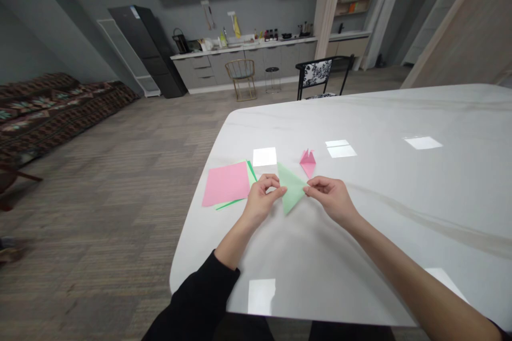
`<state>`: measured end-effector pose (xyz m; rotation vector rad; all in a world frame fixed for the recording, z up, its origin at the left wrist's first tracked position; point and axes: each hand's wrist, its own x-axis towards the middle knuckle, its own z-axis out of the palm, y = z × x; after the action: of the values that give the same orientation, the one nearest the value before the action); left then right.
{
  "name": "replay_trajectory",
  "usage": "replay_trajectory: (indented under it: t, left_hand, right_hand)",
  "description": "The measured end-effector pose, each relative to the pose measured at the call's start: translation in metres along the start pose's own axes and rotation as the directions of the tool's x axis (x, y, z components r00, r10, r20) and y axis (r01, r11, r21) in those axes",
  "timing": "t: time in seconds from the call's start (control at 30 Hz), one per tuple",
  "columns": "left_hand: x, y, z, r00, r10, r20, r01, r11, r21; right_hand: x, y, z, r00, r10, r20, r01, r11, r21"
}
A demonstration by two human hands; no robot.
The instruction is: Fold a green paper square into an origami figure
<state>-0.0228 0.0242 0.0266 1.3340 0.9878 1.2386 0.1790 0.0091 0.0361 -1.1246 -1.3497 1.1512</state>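
Note:
A light green sheet of paper (292, 190), folded into a triangle, is held just above the white table between my two hands. My left hand (264, 194) pinches its left edge between thumb and fingers. At the right-hand corner, my right hand (328, 197) grips the paper's tip the same way. Beyond the right hand lies a folded pink paper figure (308, 163) with pointed tips. To the left of my left hand is a stack of square paper (226, 184), pink on top with green sheets peeking out beneath.
The glossy white table (420, 192) reflects several bright light patches. A black chair (320, 74) with a patterned back stands at its far side. Farther off are a gold-framed chair (240, 74), a dark fridge (150, 48), a kitchen counter and, at left, a patterned sofa (60, 101).

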Motion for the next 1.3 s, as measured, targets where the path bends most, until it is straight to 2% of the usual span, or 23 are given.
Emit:
replay_trajectory:
  t: [0.17, 0.3, 0.4, 0.5, 0.57, 0.67, 0.8, 0.9, 1.03, 1.17, 1.3]
  left_hand:
    - [0.001, -0.004, -0.001, 1.000, -0.024, 0.008, 0.025, 0.997, -0.067]
    - [-0.002, 0.003, 0.003, 0.998, -0.060, 0.026, 0.064, 0.980, -0.190]
    - [-0.006, 0.013, 0.005, 0.984, -0.105, 0.143, 0.147, 0.930, -0.336]
    - [-0.010, 0.021, 0.006, 0.943, -0.182, 0.280, 0.286, 0.873, -0.396]
    - [-0.012, 0.023, 0.006, 0.914, -0.219, 0.341, 0.354, 0.841, -0.410]
    - [-0.013, 0.023, 0.007, 0.888, -0.238, 0.395, 0.402, 0.819, -0.410]
    - [-0.013, 0.019, 0.010, 0.888, -0.263, 0.376, 0.408, 0.829, -0.384]
    - [-0.012, 0.014, 0.011, 0.891, -0.270, 0.364, 0.405, 0.837, -0.369]
    - [-0.011, 0.009, 0.011, 0.911, -0.253, 0.326, 0.364, 0.864, -0.348]
    - [-0.011, 0.008, 0.012, 0.922, -0.266, 0.281, 0.354, 0.873, -0.335]
    - [-0.011, 0.008, 0.013, 0.917, -0.296, 0.268, 0.378, 0.861, -0.341]
  right_hand:
    - [0.001, -0.006, -0.001, 0.998, 0.052, -0.031, -0.049, 0.996, 0.071]
    - [0.001, -0.010, 0.001, 0.995, 0.092, -0.040, -0.086, 0.985, 0.147]
    - [0.000, -0.011, 0.002, 0.990, 0.138, 0.007, -0.135, 0.957, 0.258]
    - [-0.001, -0.012, 0.002, 0.977, 0.175, 0.118, -0.206, 0.918, 0.338]
    - [-0.002, -0.012, 0.003, 0.968, 0.185, 0.169, -0.233, 0.911, 0.340]
    - [-0.003, -0.009, 0.006, 0.962, 0.210, 0.174, -0.253, 0.926, 0.280]
    - [-0.002, -0.002, 0.010, 0.974, 0.213, 0.071, -0.222, 0.959, 0.173]
    - [-0.002, 0.000, 0.013, 0.991, 0.134, 0.025, -0.136, 0.986, 0.098]
    - [-0.005, -0.002, 0.013, 0.993, 0.039, 0.115, -0.035, 0.999, -0.036]
    - [-0.008, -0.004, 0.012, 0.972, 0.067, 0.227, -0.056, 0.997, -0.056]
    - [-0.008, -0.003, 0.014, 0.971, 0.075, 0.229, -0.071, 0.997, -0.026]
